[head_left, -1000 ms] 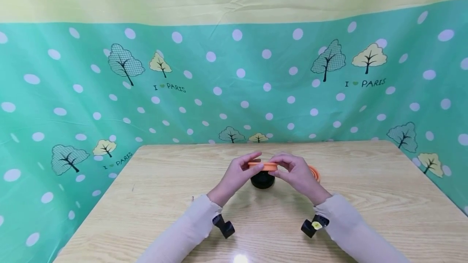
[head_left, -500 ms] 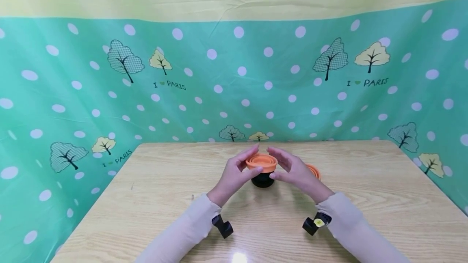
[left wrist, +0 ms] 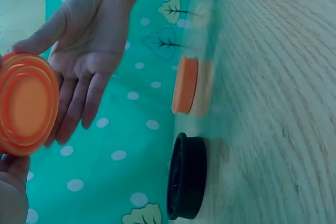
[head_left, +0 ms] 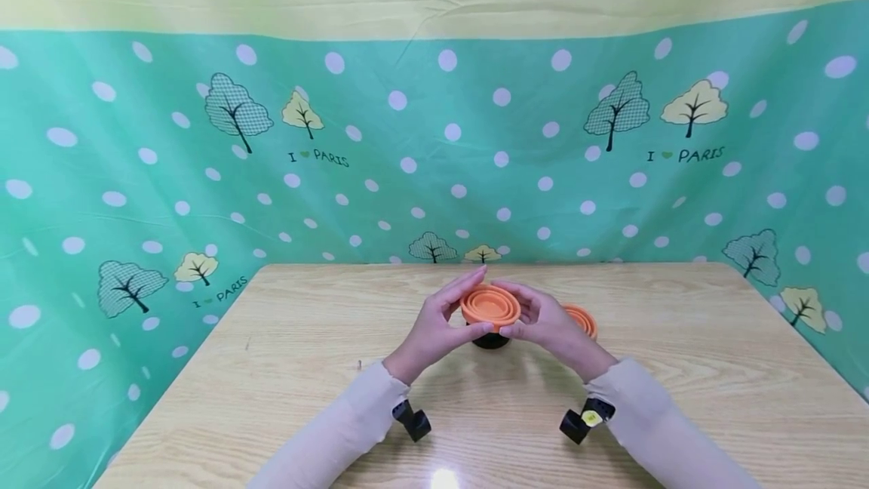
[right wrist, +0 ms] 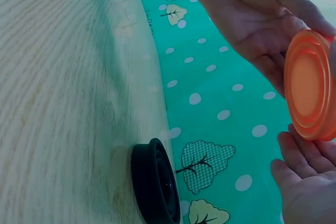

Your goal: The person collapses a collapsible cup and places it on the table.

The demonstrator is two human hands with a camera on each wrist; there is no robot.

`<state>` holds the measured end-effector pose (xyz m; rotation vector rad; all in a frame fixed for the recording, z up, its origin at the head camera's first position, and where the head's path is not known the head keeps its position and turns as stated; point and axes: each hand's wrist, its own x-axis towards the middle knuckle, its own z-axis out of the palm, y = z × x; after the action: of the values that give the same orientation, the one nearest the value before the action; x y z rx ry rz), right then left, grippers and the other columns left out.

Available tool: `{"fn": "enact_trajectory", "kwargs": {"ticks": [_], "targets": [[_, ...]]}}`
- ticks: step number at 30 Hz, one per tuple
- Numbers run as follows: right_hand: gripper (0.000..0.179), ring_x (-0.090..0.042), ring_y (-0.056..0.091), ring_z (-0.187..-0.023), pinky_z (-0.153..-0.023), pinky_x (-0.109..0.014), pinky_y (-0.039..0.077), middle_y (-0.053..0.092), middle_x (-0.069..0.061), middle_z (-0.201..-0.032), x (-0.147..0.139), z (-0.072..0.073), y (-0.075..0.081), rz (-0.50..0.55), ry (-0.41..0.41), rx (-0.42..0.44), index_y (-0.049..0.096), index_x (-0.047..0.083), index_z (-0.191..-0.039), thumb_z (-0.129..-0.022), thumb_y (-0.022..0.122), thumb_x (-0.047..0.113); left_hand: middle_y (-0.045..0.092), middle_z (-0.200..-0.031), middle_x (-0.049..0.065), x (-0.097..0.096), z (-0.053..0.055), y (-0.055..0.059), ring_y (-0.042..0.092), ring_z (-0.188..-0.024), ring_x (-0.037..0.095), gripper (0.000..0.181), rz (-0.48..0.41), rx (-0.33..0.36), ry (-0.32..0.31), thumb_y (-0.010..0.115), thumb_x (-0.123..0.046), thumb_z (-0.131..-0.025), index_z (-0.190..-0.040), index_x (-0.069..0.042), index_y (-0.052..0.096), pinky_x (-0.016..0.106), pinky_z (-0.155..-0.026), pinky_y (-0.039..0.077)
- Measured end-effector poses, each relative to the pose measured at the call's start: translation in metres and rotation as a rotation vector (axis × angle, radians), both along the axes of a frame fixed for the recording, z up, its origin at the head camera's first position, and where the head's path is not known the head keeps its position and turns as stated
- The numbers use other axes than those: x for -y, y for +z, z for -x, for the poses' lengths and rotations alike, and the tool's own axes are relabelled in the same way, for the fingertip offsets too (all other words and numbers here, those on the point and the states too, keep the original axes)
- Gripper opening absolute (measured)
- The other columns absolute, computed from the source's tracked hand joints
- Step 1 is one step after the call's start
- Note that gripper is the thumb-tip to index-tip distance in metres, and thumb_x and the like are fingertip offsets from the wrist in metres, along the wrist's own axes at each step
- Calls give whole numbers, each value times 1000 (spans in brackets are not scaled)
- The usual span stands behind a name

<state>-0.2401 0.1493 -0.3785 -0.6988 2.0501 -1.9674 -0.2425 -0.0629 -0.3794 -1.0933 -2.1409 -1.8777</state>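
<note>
A flattened orange collapsible cup [head_left: 490, 308] is held above the table, its ringed open side tilted toward the head camera. My left hand [head_left: 434, 329] grips its left edge, thumb at the near rim and fingers at the far side. On the opposite edge, my right hand [head_left: 551, 327] holds it with the thumb in front and fingers behind. Directly beneath, partly covered by the orange cup in the head view, a black collapsible cup [left wrist: 188, 177] sits flattened on the table.
A second orange collapsible cup [head_left: 584, 320], also flat, lies on the wooden table [head_left: 305, 338] behind my right hand. A green dotted cloth [head_left: 380, 195] with tree prints hangs along the back and sides. Each wrist carries a small black camera.
The orange cup has tilted from edge-on to showing its ringed inside. My right fingers came away from it briefly and are on its edge again.
</note>
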Motion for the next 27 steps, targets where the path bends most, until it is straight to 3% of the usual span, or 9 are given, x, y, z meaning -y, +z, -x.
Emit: {"fn": "enact_trajectory", "kwargs": {"ticks": [8,15,21,27], "targets": [[76,-26,43,-129,-103,-18,35,47,-15,-139,6,-2,-1,-35,-120,-130,41,2,-139,-73,80,6,32,-151,1,6,0,4,31,-137,17,87,96,83,7,79,-10,-76,-148,-17,32,40,-112,27],[78,-28,41,-131,-108,-36,31,46,-13,-139,13,-4,-6,-77,-94,-200,40,2,-139,-72,81,7,30,-152,-1,10,0,1,31,-137,14,101,180,157,-13,84,-16,-71,-151,-17,23,46,-112,22],[80,-29,38,-133,-108,-40,30,42,-12,-143,16,-6,-7,-100,-75,-195,39,5,-141,-74,80,11,39,-147,-3,13,-2,-2,36,-134,14,97,188,173,10,84,-12,-70,-149,-14,27,41,-111,27],[77,-32,39,-132,-108,-39,31,41,-19,-143,15,-4,-9,-151,-76,-127,36,0,-142,-79,77,15,45,-143,4,20,2,-10,45,-128,17,91,147,265,99,82,-8,-71,-147,-11,32,34,-107,35]]}}
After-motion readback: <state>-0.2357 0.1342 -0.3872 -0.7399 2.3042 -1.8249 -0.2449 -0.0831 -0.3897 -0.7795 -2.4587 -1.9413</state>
